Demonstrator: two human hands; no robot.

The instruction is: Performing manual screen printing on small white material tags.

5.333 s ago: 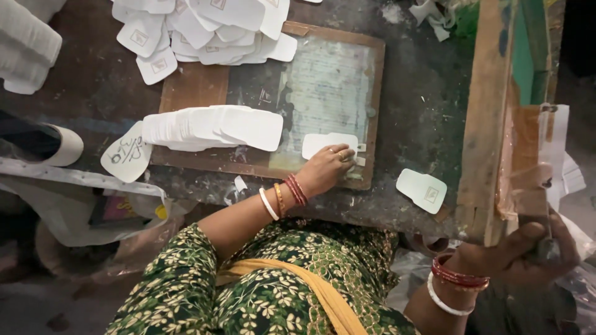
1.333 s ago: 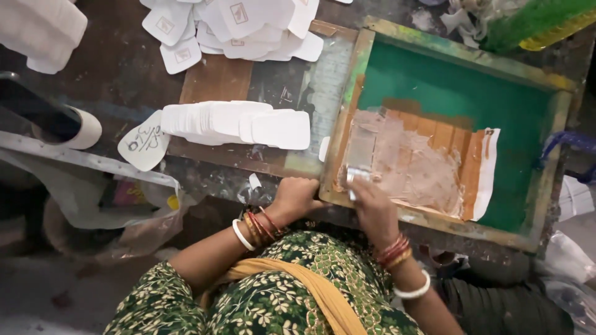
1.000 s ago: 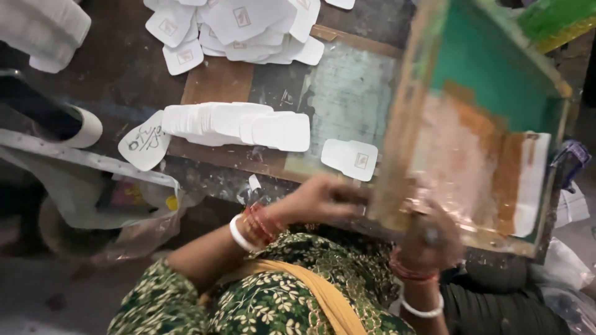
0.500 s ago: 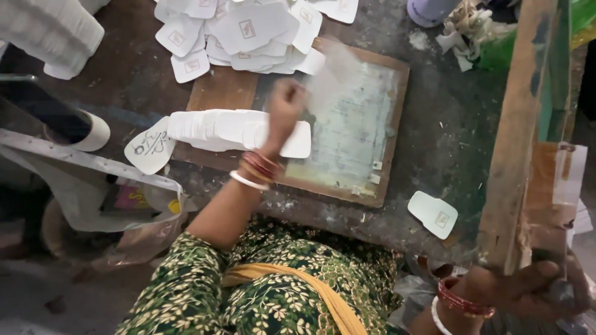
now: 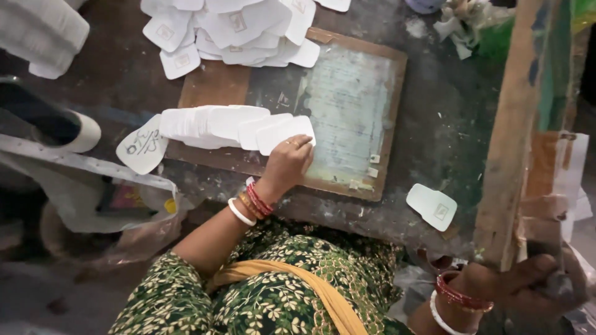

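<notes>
While your left hand (image 5: 287, 166) rests on the wooden board (image 5: 214, 87), its fingers lie curled over the right end of the fanned row of white cut pieces (image 5: 226, 124), touching the last piece in that row. That hand is loosely bent on the piece rather than clamped around it; whether it has truly pinched the piece, you cannot tell from this view. The row runs leftward across the board, and a single piece with dark scribbles (image 5: 141, 144) lies just beside its left end, partly off the board. On the right half of the board sits a pale, smeared printing plate (image 5: 351, 105), with small bits of tape near its near right corner.

Your right hand (image 5: 521, 285), wearing red and white bangles, is closed around the near edge of the wooden screen frame (image 5: 512, 142), which stands tilted up on the right side of the counter (image 5: 434, 130). Green mesh and brown tape show on the frame's far side.

Between the board and the frame, one white piece with a small printed mark (image 5: 432, 206) lies alone on the counter. At the far edge, a loose heap of printed white pieces (image 5: 236, 28) overlaps the far end of the board. A clear plastic sheet (image 5: 93, 186) hangs at the near left.
</notes>
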